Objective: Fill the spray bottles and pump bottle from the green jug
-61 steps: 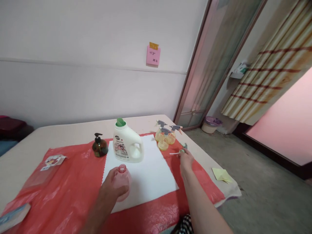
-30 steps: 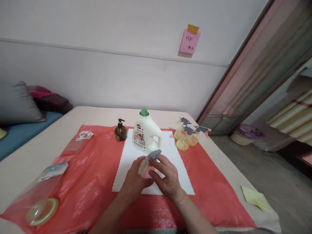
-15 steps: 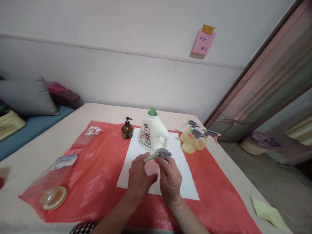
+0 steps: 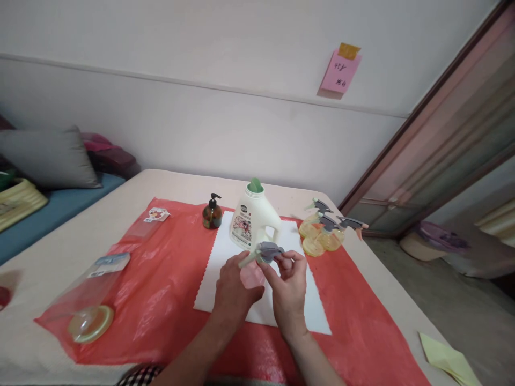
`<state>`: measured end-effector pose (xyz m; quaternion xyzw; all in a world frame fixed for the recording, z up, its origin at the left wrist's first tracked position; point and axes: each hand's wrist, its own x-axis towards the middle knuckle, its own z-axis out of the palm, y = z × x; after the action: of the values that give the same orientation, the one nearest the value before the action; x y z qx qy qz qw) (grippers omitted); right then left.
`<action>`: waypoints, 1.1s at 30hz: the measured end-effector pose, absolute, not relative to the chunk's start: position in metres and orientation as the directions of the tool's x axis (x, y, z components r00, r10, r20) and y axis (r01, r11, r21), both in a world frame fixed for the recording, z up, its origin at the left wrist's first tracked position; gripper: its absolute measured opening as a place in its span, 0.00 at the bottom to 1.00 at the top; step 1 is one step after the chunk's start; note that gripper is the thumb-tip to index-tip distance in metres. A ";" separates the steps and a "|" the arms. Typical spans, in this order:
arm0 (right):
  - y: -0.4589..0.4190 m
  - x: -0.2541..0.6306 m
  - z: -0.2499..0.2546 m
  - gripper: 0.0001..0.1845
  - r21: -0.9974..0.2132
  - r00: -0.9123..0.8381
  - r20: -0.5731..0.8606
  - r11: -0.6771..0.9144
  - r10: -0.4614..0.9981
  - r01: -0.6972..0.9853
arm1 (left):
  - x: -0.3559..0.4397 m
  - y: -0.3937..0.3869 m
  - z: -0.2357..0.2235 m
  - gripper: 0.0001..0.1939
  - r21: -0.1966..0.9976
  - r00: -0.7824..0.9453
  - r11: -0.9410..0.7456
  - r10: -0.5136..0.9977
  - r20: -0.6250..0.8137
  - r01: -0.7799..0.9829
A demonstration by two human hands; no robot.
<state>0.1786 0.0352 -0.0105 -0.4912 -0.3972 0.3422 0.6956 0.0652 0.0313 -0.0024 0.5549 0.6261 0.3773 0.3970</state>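
My left hand is wrapped round a small pink spray bottle, fingers behind and thumb in front. On top of the bottle sits a grey and pale green trigger sprayer head. My right hand pinches that head between thumb and fingers. Just behind stands a large cream detergent jug with a green piece in its open mouth. Both hands are over a white sheet with a scalloped edge. The joint between bottle and head is partly hidden by my fingers.
Several yellow spray bottles stand to the right. A brown pump bottle is left of the jug. Clear plastic bags and a round yellowish lid lie on the red plastic sheet. Yellow notes lie near the right edge.
My right hand has shifted its grip on the sprayer head, its fingers now raised and further round the right side. My left hand stays round the bottle. The view has moved slightly.
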 end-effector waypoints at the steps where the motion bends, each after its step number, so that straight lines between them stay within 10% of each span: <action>1: 0.037 0.180 -0.007 0.31 -0.955 0.396 0.162 0.245 0.904 -0.168 | 0.065 0.031 -0.002 0.38 0.905 -0.059 0.084 0.996 -0.065 0.418; 7: 0.044 0.195 0.001 0.20 -0.958 0.094 0.042 0.066 0.995 -0.278 | 0.065 0.030 -0.003 0.41 0.881 -0.028 0.073 0.997 -0.067 0.467; 33: 0.040 0.198 -0.010 0.20 -0.970 0.093 0.071 0.090 0.993 -0.224 | 0.065 0.028 -0.002 0.40 0.904 -0.009 0.099 0.994 -0.105 0.416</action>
<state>0.1983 0.0401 -0.0098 -0.4394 -0.4377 0.5118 0.5946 0.0646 0.0283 -0.0016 0.5716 0.6170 0.3518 0.4109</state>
